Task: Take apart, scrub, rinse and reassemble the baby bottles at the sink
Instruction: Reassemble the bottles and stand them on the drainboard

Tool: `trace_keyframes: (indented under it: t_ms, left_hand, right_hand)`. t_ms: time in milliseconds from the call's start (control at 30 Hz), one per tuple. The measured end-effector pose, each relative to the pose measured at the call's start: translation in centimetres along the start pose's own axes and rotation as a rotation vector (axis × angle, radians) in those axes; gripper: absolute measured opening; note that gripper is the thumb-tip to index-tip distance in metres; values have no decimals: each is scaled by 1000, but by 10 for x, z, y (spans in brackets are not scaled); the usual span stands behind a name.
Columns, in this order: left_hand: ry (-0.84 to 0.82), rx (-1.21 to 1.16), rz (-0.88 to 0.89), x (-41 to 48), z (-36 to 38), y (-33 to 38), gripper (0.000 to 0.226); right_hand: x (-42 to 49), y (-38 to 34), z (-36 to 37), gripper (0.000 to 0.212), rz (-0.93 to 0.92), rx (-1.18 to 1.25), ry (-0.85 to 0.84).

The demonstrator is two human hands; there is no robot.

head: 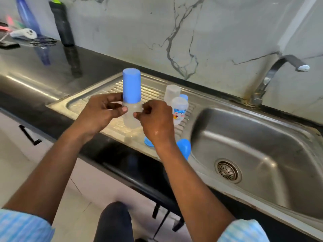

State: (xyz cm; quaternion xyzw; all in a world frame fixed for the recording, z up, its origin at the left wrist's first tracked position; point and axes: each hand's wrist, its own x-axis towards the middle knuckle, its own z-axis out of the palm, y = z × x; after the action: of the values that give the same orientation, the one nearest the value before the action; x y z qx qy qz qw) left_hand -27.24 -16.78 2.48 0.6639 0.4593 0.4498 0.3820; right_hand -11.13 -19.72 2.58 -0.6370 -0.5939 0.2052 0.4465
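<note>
A clear baby bottle [131, 117] with a tall blue cap [131, 85] stands upright over the ribbed drainboard [83, 102]. My left hand [103, 112] grips its left side just below the cap. My right hand [155, 121] pinches its right side with thumb and fingers. Behind my right hand stand a second clear bottle with a printed picture [179, 109], a frosted clear cap [172, 94] and a small blue part [183, 96]. Two blue pieces [183, 148] [148, 142] lie near the drainboard's front edge, partly hidden by my right wrist.
The steel sink basin [262, 137] with its drain [228, 171] lies to the right, under a tap [279, 72]. On the black counter at the back left stand a dark bottle [62, 23] and a blue bottle [28, 18], with small items beside them.
</note>
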Motion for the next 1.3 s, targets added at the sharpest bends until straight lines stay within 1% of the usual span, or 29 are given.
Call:
trace_keyframes:
  t_ms: [67, 200, 333, 433, 567, 667, 700, 733, 800, 867, 900, 967, 1000, 1033, 1100, 1200, 1300]
  left_hand:
    - [-1, 16, -29, -1, -7, -15, 36]
    - [-40, 18, -61, -5, -9, -30, 46]
    - [-46, 11, -52, -4, -4, -31, 38]
    - [-26, -2, -60, -4, -4, -34, 39]
    - [0, -22, -112, -9, -5, -37, 45]
    - [16, -61, -143, -9, -5, -38, 58]
    - [49, -67, -150, -9, -5, -38, 63]
    - [115, -44, -139, -8, -4, -38, 66]
    - [330, 71, -70, -14, -1, -30, 67]
    - [511, 192, 73, -28, 7, -13, 57]
    - [546, 236, 185, -36, 12, -4, 52]
    - [517, 298, 407, -48, 27, 8, 46]
    - [477, 312, 477, -51, 35, 11, 40]
    - [434, 314, 507, -53, 44, 12, 34]
    - [336, 310, 522, -56, 63, 15, 29]
    - [218, 312, 522, -53, 89, 18, 29]
    - [153, 359, 437, -45, 103, 19, 34]
  right_hand:
    - [0, 4, 19, 26, 37, -35, -25]
    - [-5, 11, 37, 28, 83, -60, -33]
    - [-6, 12, 41, 28, 99, -75, -1]
    - [-8, 12, 39, 30, 83, -87, -7]
    - [-12, 13, 36, 32, 71, -86, -28]
    - [-15, 14, 35, 33, 67, -87, -35]
    - [-16, 14, 34, 33, 63, -86, -34]
    - [-16, 13, 33, 33, 62, -85, -34]
    - [-18, 12, 27, 33, 62, -76, -22]
    - [-20, 11, 21, 32, 58, -62, -5]
    - [-21, 10, 15, 30, 51, -54, 12]
    - [-22, 9, 2, 27, 45, -18, 56]
    - [-23, 9, -6, 25, 46, 8, 81]
    - [-23, 10, -15, 24, 47, 33, 105]
    - [-24, 13, -35, 21, 54, 70, 152]
    - [-18, 29, -63, 19, 66, 63, 229]
    - [-10, 46, -85, 18, 103, 70, 259]
